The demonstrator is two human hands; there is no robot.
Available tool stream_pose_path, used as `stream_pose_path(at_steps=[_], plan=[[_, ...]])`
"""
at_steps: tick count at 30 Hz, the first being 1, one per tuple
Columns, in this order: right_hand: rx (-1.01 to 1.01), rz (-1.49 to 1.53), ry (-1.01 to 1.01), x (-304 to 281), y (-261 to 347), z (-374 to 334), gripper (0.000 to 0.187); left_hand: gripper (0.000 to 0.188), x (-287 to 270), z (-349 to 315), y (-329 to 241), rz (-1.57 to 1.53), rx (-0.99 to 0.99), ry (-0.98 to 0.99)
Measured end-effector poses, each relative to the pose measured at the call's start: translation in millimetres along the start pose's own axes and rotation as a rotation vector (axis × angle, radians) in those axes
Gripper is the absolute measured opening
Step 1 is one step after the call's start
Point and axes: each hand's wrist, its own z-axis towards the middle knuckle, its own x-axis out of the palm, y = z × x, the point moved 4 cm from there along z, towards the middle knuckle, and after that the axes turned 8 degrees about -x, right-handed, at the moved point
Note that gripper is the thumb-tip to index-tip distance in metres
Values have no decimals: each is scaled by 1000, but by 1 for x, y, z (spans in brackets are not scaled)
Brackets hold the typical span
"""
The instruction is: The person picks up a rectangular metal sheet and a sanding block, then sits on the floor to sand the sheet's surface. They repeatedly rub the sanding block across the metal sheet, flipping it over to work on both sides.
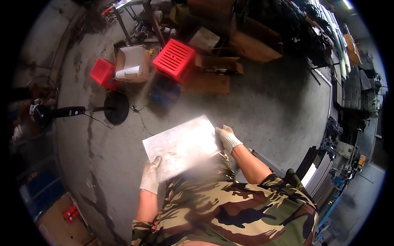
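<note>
The pale panel (184, 143) slanted lengthwise from the left hand (150, 175), its thumb clamped on top, forward to the right hand (227, 138), gripping the opposite end.

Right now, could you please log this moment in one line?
pale panel: held | left grip: gloved, on left edge | right grip: gloved, on right edge
</note>
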Motion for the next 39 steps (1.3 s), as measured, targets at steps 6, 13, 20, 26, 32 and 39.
stream_pose_path(at_steps=[6, 13, 20, 26, 32, 39], plan=[[42, -24, -9, -57, 3, 11, 15, 51, 43, 39, 2, 80, -80, 41], [103, 100, -204, -85, 41, -16, 22, 57, 74, 92, -5, 183, -157, 210], [12, 166, -373, -95, 49, -18, 25, 49, 92, 156, -31, 376, -114, 259], [-139, 284, -545, -94, 75, -20, 28, 41, 139, 179, -88, 586, -29, 322], [-67, 197, -592, -112, 108, 6, 25, 49, 176, 221, -99, 723, 357, 165], [-185, -31, -555, -157, 178, 100, 25, 52, 251, 276, -126, 948, 326, 197]])
